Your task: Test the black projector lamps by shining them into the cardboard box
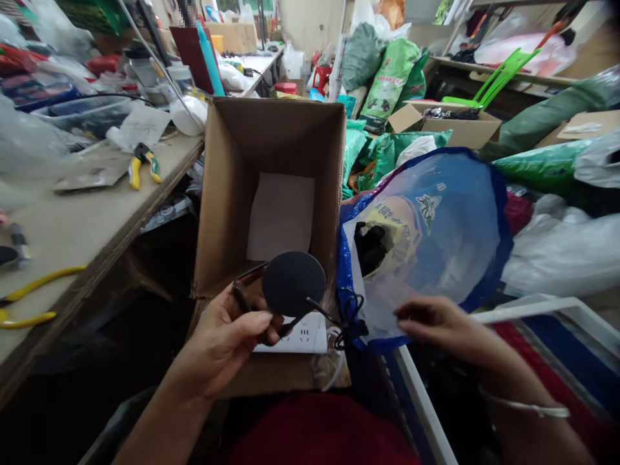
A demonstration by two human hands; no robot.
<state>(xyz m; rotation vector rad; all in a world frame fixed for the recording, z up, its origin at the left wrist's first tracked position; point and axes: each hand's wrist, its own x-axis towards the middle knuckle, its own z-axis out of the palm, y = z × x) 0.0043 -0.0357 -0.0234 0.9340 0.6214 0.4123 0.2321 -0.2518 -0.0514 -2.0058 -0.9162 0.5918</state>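
Left hand (227,341): closed; from my distant seat I see thumb and fingers pinching the thin dark stem of a matte black, flat round disc (293,284).
Disc: just beyond the fingertips, to their right, in front of the box's near edge as I view it; I judge it is held by the stem to leave the round face uncovered.
Cable: a bunched thin black cable (352,328) lies to the disc's right, by the bag's rim.
Right hand (438,323): fingers curled near that rim, but blurred, so I can't tell whether they grip anything.
Bag: a translucent plastic bag with a blue rim (475,219) lies open, dark items (371,248) showing inside, probably set there for easy reach.
Box: a deep brown cardboard box (217,213) stands ahead of me, open, presumably turned for access.
Power strip: a white plastic power strip (312,339), partly hidden, shows below the disc.
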